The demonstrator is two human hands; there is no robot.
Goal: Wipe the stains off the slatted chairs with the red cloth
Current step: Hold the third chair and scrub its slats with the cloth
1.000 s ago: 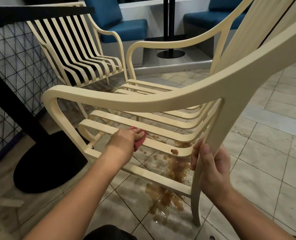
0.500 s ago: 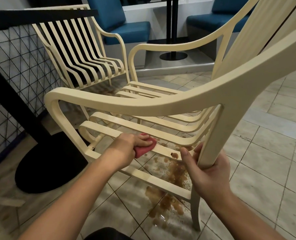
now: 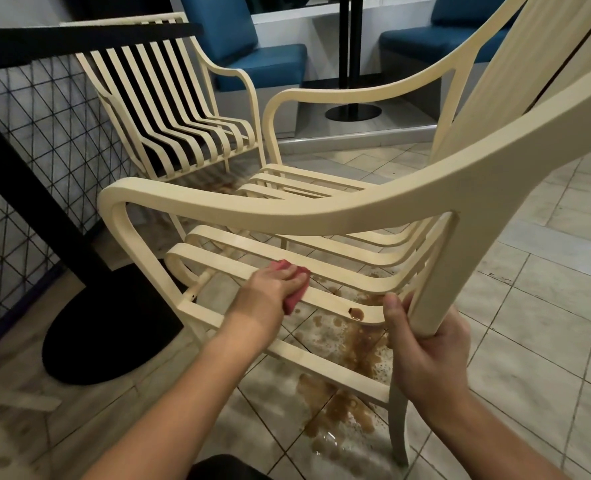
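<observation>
A cream slatted chair (image 3: 287, 209) fills the middle of the view, seen from its side. My left hand (image 3: 270, 289) reaches under the near armrest and presses the red cloth (image 3: 296, 299) onto the nearest seat slat, with the cloth mostly covered by my fingers. A brown stain drop (image 3: 355, 312) sits on that same slat, to the right of the cloth. My right hand (image 3: 425, 348) grips the armrest's rear post near its lower end. A second cream slatted chair (image 3: 169, 109) stands behind at the upper left.
A brown spill (image 3: 342, 403) spreads over the tiled floor under the seat. A black table base (image 3: 110, 327) and a wire mesh panel (image 3: 27, 161) stand to the left. Blue upholstered seats (image 3: 259, 64) and another black pedestal (image 3: 353, 112) lie at the back.
My left hand has slid the cloth along the nearest slat, a little to the right. My right hand has shifted its grip on the post. The view has moved slightly.
</observation>
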